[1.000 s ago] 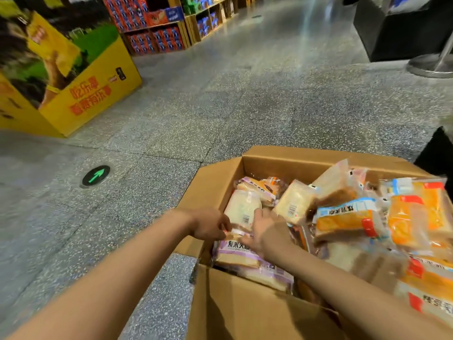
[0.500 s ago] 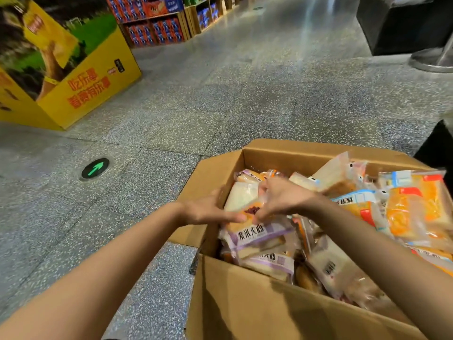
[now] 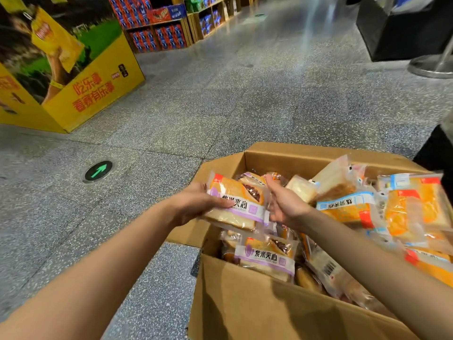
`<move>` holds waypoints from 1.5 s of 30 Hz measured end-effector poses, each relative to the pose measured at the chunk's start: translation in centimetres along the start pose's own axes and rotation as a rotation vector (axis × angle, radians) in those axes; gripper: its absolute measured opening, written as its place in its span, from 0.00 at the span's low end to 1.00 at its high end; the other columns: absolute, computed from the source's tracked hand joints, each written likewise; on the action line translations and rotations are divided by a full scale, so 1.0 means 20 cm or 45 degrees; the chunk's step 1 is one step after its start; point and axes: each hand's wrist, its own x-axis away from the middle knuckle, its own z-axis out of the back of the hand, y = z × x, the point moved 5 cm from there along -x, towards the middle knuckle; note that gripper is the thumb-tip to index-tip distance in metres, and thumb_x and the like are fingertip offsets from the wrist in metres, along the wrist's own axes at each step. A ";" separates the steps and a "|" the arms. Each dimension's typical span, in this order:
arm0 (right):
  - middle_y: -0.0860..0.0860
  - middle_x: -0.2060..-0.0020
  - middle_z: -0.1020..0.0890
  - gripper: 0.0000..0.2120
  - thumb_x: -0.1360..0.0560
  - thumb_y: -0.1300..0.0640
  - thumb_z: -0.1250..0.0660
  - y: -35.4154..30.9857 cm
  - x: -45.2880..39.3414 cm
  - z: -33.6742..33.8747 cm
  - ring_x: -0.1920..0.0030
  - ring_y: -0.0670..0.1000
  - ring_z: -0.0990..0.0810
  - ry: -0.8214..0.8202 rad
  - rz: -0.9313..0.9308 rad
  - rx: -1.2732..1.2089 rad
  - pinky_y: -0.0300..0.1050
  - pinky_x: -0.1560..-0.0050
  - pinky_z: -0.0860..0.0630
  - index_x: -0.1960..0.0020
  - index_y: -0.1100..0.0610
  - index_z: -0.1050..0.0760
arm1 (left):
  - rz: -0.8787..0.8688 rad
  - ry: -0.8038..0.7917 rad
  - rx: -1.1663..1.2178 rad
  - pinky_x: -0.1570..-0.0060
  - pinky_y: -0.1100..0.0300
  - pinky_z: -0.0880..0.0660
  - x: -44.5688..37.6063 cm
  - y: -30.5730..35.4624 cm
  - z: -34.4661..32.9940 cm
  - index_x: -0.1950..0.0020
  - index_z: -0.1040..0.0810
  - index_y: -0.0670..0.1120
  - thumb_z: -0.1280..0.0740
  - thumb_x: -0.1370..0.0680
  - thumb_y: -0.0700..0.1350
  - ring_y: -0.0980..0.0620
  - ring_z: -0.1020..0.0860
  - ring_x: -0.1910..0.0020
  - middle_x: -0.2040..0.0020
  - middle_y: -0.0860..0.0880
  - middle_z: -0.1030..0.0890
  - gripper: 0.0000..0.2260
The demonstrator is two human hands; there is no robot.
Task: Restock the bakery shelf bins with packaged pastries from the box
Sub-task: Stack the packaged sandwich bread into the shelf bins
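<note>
An open cardboard box (image 3: 245, 303) stands on the floor in front of me, filled with several wrapped pastries. My left hand (image 3: 196, 202) grips a purple-labelled sandwich bread pack (image 3: 240, 202) at its left end, thumb on top, lifted just above the box's left side. My right hand (image 3: 284, 202) lies with straight fingers against the pack's right edge. A second purple-labelled pack (image 3: 267, 258) lies below it in the box. Orange-labelled packs (image 3: 404, 209) are piled on the right.
Grey speckled floor surrounds the box, with a green arrow marker (image 3: 98, 171) to the left. A yellow cardboard display (image 3: 93, 94) stands at far left. Shelves of blue and red boxes (image 3: 159, 25) line the back. A black counter (image 3: 402, 28) and a metal post base (image 3: 431, 67) are at far right.
Both hands reached into the box, took hold of the purple-labelled pack and raised it above the other packs. The right hand's fingers have straightened against its edge.
</note>
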 end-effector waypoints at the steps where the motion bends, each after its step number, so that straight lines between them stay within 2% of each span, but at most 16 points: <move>1: 0.55 0.52 0.19 0.22 0.19 0.41 0.49 0.05 0.01 0.04 0.52 0.52 0.21 0.098 -0.047 0.307 0.44 0.53 0.24 0.46 0.57 0.24 | -0.001 0.069 -0.067 0.66 0.63 0.21 -0.01 0.00 0.02 0.49 0.22 0.38 0.25 0.33 0.33 0.53 0.17 0.65 0.58 0.45 0.15 0.14; 4: 0.57 0.48 0.21 0.19 0.19 0.45 0.46 0.17 0.05 0.11 0.48 0.55 0.23 0.047 -0.145 1.632 0.43 0.51 0.30 0.50 0.59 0.25 | -0.019 0.278 -0.123 0.73 0.65 0.23 -0.03 0.00 0.04 0.53 0.22 0.39 0.24 0.34 0.32 0.55 0.20 0.72 0.61 0.45 0.17 0.13; 7: 0.57 0.53 0.21 0.17 0.24 0.46 0.36 0.27 0.09 0.10 0.53 0.55 0.22 -0.139 -0.204 1.968 0.42 0.60 0.33 0.66 0.54 0.33 | -0.045 0.418 -0.165 0.74 0.64 0.23 -0.06 0.01 0.07 0.48 0.23 0.38 0.22 0.36 0.33 0.51 0.20 0.68 0.56 0.42 0.17 0.19; 11: 0.50 0.68 0.31 0.22 0.27 0.46 0.30 0.16 0.11 0.07 0.64 0.50 0.29 -0.147 -0.097 1.971 0.41 0.71 0.38 0.70 0.54 0.37 | -0.092 0.519 -0.213 0.62 0.54 0.18 -0.11 0.04 0.05 0.55 0.22 0.40 0.19 0.40 0.36 0.47 0.18 0.61 0.58 0.44 0.17 0.18; 13: 0.49 0.70 0.33 0.22 0.28 0.45 0.29 0.08 0.14 0.07 0.62 0.50 0.30 -0.187 -0.110 2.021 0.37 0.73 0.39 0.69 0.55 0.36 | -0.126 0.519 -0.112 0.65 0.54 0.18 -0.12 0.07 -0.01 0.59 0.24 0.43 0.20 0.38 0.34 0.47 0.19 0.64 0.59 0.44 0.18 0.16; 17: 0.51 0.69 0.28 0.17 0.31 0.50 0.25 -0.10 0.21 0.19 0.71 0.46 0.33 -0.144 -0.160 1.896 0.33 0.82 0.39 0.66 0.58 0.30 | -0.268 0.568 0.025 0.51 0.48 0.20 -0.19 0.17 -0.11 0.60 0.23 0.46 0.19 0.39 0.37 0.45 0.17 0.55 0.54 0.43 0.16 0.15; 19: 0.51 0.72 0.27 0.19 0.33 0.50 0.23 -0.22 0.28 0.28 0.71 0.47 0.31 -0.043 -0.141 1.790 0.34 0.79 0.39 0.69 0.57 0.30 | -0.335 0.556 0.183 0.48 0.48 0.21 -0.22 0.23 -0.19 0.60 0.24 0.46 0.21 0.37 0.36 0.44 0.18 0.53 0.52 0.42 0.17 0.15; 22: 0.50 0.74 0.29 0.20 0.33 0.52 0.23 -0.42 0.41 0.44 0.72 0.47 0.32 0.218 -0.072 1.675 0.34 0.77 0.39 0.71 0.56 0.34 | -0.396 0.465 0.428 0.50 0.44 0.20 -0.29 0.33 -0.33 0.52 0.22 0.43 0.22 0.35 0.35 0.43 0.18 0.55 0.52 0.41 0.17 0.15; 24: 0.50 0.74 0.28 0.20 0.33 0.53 0.23 -0.54 0.53 0.55 0.73 0.47 0.32 0.437 -0.037 1.600 0.34 0.80 0.39 0.70 0.56 0.33 | -0.381 0.381 0.583 0.62 0.51 0.18 -0.35 0.40 -0.45 0.47 0.23 0.42 0.24 0.32 0.35 0.47 0.17 0.64 0.53 0.42 0.18 0.16; 26: 0.51 0.73 0.25 0.19 0.34 0.50 0.23 -0.64 0.66 0.67 0.71 0.50 0.28 0.658 -0.018 1.575 0.36 0.77 0.37 0.69 0.58 0.30 | -0.328 0.287 0.749 0.75 0.58 0.22 -0.39 0.48 -0.58 0.51 0.25 0.45 0.26 0.30 0.36 0.51 0.20 0.70 0.52 0.43 0.19 0.12; 29: 0.51 0.73 0.27 0.20 0.35 0.49 0.22 -0.71 0.82 0.86 0.71 0.49 0.29 0.966 0.022 1.371 0.40 0.72 0.36 0.68 0.57 0.31 | -0.248 0.196 0.970 0.73 0.58 0.22 -0.45 0.58 -0.79 0.55 0.30 0.48 0.26 0.29 0.38 0.50 0.21 0.66 0.47 0.42 0.19 0.13; 32: 0.53 0.68 0.23 0.17 0.36 0.51 0.21 -0.74 0.95 1.04 0.65 0.52 0.26 1.237 0.129 1.073 0.43 0.66 0.32 0.64 0.58 0.27 | -0.278 0.085 1.180 0.80 0.61 0.24 -0.46 0.70 -1.03 0.44 0.27 0.42 0.29 0.27 0.35 0.55 0.21 0.76 0.48 0.41 0.20 0.13; 36: 0.52 0.67 0.24 0.19 0.35 0.53 0.21 -0.82 1.08 1.20 0.66 0.52 0.26 1.498 0.294 0.802 0.43 0.65 0.31 0.64 0.54 0.33 | -0.256 -0.019 1.365 0.77 0.62 0.23 -0.47 0.82 -1.29 0.45 0.25 0.42 0.30 0.26 0.36 0.52 0.20 0.68 0.43 0.40 0.20 0.11; 39: 0.56 0.54 0.19 0.17 0.34 0.50 0.23 -0.96 1.18 1.30 0.53 0.56 0.20 1.724 0.397 0.724 0.47 0.54 0.24 0.57 0.53 0.30 | -0.223 -0.085 1.419 0.75 0.62 0.22 -0.48 0.88 -1.44 0.37 0.27 0.40 0.30 0.26 0.36 0.51 0.21 0.61 0.41 0.41 0.20 0.18; 42: 0.53 0.55 0.22 0.15 0.30 0.49 0.25 -1.10 1.30 1.40 0.53 0.55 0.23 1.929 0.396 0.845 0.45 0.60 0.32 0.54 0.54 0.29 | -0.207 -0.169 1.388 0.72 0.62 0.23 -0.48 0.92 -1.54 0.45 0.28 0.42 0.35 0.25 0.34 0.48 0.22 0.60 0.49 0.42 0.21 0.10; 45: 0.51 0.56 0.26 0.13 0.27 0.50 0.28 -1.14 1.39 1.44 0.54 0.53 0.27 2.039 0.410 1.043 0.44 0.58 0.35 0.50 0.56 0.28 | -0.243 -0.204 1.303 0.64 0.58 0.24 -0.49 0.95 -1.59 0.49 0.29 0.42 0.38 0.26 0.33 0.45 0.23 0.55 0.50 0.41 0.23 0.08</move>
